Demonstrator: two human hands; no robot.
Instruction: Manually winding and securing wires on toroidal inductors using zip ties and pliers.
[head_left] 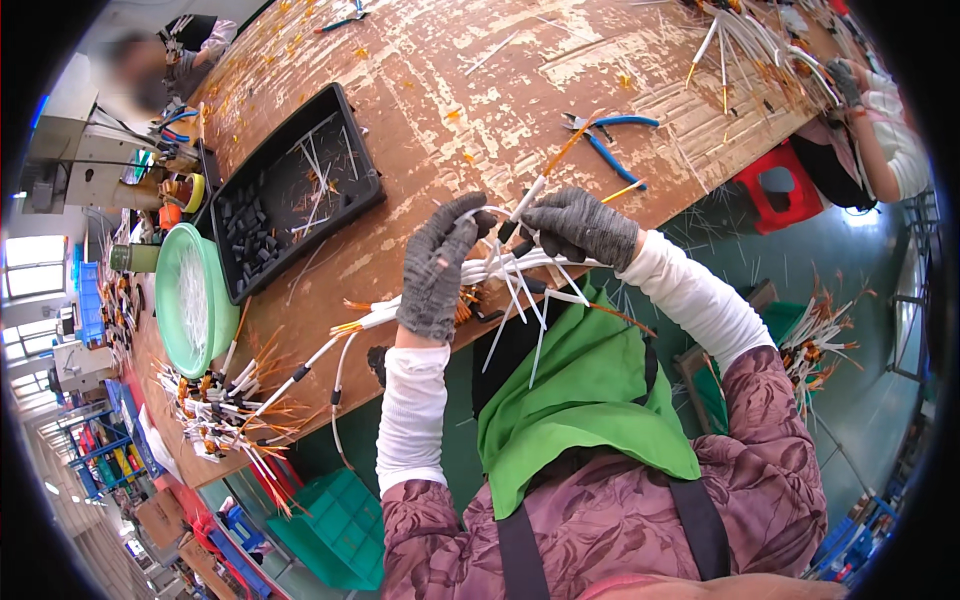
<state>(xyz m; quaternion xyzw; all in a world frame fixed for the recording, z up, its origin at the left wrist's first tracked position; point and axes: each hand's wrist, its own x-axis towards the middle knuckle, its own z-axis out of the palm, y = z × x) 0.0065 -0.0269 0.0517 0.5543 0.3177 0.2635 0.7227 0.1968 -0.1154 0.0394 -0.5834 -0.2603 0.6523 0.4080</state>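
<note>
Both my hands wear grey gloves and meet over a bundle of white cables (380, 314) at the table's near edge. My left hand (437, 270) is closed, its fingertips pinching a thin white strip that curves toward an upright white cable (527, 199). That cable has bare orange wires at its far end and a black band lower down. My right hand (583, 226) pinches the cable close to the band; its fingertips partly hide the grip. Below my hands, several thin white strips (538, 340), like cable ties, hang in front of my green apron (590, 375).
A black tray (370, 192) with small black blocks and white strips lies left, beside a green basin (228, 325) of white strips. Blue-handled pliers (605, 160) lie ahead. More cables (215, 410) crowd the left edge, above a green crate (335, 525). Co-workers sit far right and upper left.
</note>
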